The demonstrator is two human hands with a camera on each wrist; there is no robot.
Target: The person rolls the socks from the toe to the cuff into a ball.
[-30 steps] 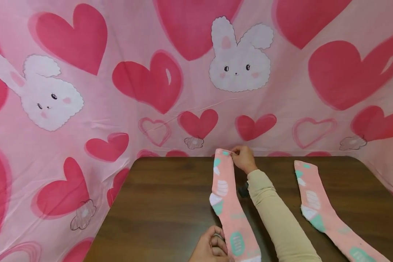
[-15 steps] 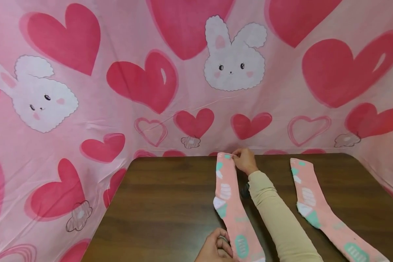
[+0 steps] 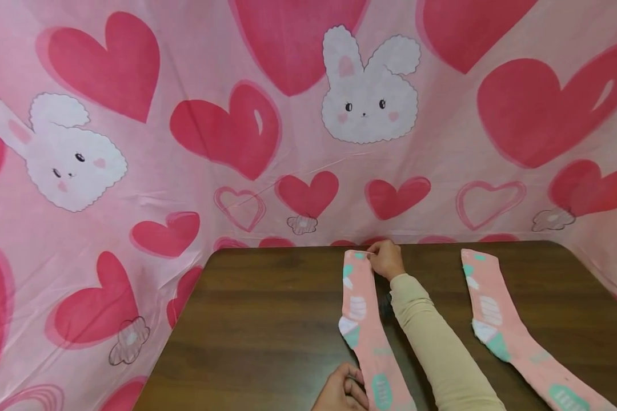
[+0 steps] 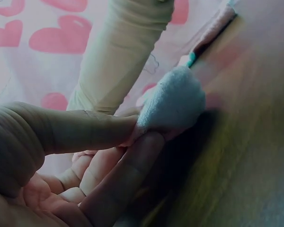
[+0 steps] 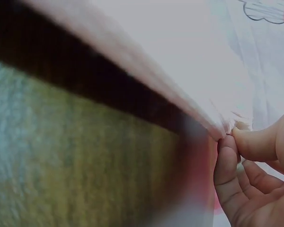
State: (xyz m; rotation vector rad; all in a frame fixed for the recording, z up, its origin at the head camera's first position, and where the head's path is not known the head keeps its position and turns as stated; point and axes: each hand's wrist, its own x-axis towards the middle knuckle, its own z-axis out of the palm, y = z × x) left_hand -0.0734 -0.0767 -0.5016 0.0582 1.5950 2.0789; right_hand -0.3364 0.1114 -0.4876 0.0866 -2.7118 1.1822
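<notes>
A long pink sock [image 3: 372, 331] with mint and white patches stretches between my two hands in the head view. At its cuff, my right hand [image 3: 388, 260] pinches the right corner between thumb and index finger, as the right wrist view shows of the pink fabric [image 5: 146, 71]. Down by the toe end, my left hand [image 3: 341, 391] holds the other end. In the left wrist view its thumb and index finger pinch the white toe tip [image 4: 175, 101]. A matching pink sock [image 3: 511, 337] lies flat to the right, its toe cut off by the frame.
Under the socks is a dark brown wooden table [image 3: 257, 319] with rounded far corners. A pink cloth backdrop [image 3: 308, 154] with hearts and rabbits rises behind it. A small dark object [image 3: 385, 307] shows beside my right sleeve, partly hidden.
The held sock's cuff and my right hand have come down and a little nearer on the table. My left hand has shifted slightly rightward and down. Both grips are unchanged; the other sock stays put.
</notes>
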